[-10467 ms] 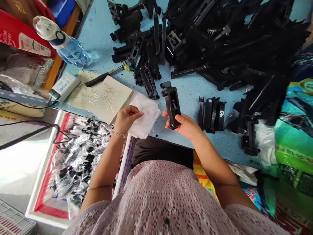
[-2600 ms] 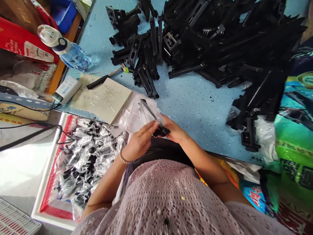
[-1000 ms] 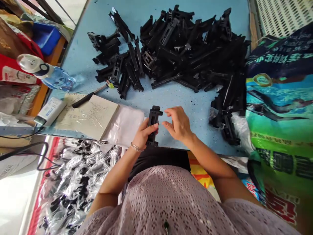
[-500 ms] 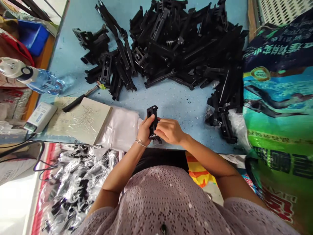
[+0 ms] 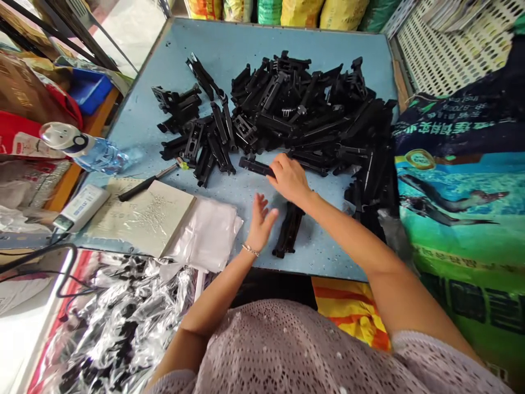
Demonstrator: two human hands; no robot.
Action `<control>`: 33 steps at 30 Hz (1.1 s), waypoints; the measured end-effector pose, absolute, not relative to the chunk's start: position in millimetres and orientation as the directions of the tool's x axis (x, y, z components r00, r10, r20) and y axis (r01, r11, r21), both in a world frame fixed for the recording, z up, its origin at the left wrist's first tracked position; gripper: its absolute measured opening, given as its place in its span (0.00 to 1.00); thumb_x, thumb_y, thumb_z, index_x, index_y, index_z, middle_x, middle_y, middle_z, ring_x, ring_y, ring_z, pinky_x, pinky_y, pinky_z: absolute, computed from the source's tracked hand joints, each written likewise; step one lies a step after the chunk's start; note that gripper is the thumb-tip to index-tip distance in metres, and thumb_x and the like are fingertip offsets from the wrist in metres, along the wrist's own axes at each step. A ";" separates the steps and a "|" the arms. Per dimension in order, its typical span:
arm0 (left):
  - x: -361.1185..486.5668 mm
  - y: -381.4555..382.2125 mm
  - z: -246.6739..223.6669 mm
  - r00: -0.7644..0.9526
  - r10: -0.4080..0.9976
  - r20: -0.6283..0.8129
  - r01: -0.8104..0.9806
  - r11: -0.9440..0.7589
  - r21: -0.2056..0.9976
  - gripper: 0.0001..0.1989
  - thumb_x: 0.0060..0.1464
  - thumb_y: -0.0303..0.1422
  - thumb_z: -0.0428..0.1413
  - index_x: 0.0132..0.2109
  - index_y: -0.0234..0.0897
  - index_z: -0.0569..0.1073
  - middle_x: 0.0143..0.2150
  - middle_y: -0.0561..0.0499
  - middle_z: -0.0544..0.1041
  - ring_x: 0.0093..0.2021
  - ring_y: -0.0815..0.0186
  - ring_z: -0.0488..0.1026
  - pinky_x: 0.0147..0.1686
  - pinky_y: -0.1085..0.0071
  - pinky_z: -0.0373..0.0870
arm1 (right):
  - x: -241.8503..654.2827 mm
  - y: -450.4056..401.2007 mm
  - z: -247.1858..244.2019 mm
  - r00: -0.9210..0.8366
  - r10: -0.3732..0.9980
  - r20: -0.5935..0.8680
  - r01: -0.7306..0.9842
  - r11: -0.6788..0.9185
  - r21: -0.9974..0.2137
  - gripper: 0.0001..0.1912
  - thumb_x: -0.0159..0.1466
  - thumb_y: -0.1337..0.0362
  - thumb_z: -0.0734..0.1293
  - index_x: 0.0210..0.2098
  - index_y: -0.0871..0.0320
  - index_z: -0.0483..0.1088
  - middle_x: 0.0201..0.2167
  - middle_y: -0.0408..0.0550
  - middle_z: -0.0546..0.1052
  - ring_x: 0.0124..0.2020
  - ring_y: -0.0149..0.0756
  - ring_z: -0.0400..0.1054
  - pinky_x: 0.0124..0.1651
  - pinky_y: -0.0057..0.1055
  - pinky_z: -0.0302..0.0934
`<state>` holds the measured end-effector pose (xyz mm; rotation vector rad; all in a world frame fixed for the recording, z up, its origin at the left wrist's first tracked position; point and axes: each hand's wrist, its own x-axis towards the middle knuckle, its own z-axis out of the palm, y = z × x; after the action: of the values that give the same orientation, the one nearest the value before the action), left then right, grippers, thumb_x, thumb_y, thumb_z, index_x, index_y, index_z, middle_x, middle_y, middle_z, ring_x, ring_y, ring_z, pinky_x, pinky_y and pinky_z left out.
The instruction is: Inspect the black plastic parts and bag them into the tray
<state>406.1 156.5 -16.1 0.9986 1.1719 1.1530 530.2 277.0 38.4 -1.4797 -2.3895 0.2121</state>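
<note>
My right hand [image 5: 289,176] is closed on one end of a long black plastic bracket [image 5: 256,166], just in front of the pile. My left hand [image 5: 261,221] hovers above the table with its fingers apart and nothing in it. Another black bracket [image 5: 289,232] lies on the table close to the front edge, below my right forearm. A large heap of similar black brackets [image 5: 295,109] spreads across the middle of the blue table [image 5: 213,38]; a few lie at its left side.
On the left are a screwdriver [image 5: 143,186], a beige pad with small metal pins [image 5: 164,213], clear plastic bags [image 5: 209,230], a small white box [image 5: 82,208] and a water bottle [image 5: 94,150]. A bin of bagged parts [image 5: 127,323] stands below. A printed sack [image 5: 459,219] flanks the right.
The bracket that both hands held now appears to lie near the table's front edge. My left hand has opened; my right hand has reached forward and grasped another bracket. The view has tilted up.
</note>
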 end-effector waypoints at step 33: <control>400.1 145.6 0.4 0.050 0.960 -0.274 0.778 0.134 0.613 0.28 0.67 0.48 0.52 0.66 0.36 0.70 0.27 0.46 0.77 0.35 0.49 0.80 0.45 0.57 0.72 | 536.3 355.6 53.6 -0.225 0.933 0.281 0.874 0.320 -0.366 0.22 0.72 0.69 0.58 0.63 0.66 0.65 0.60 0.69 0.70 0.65 0.63 0.61 0.64 0.64 0.55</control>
<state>400.1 145.6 0.4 1.6807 1.7640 0.3572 536.3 355.6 53.6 -1.5949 -2.1472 0.1794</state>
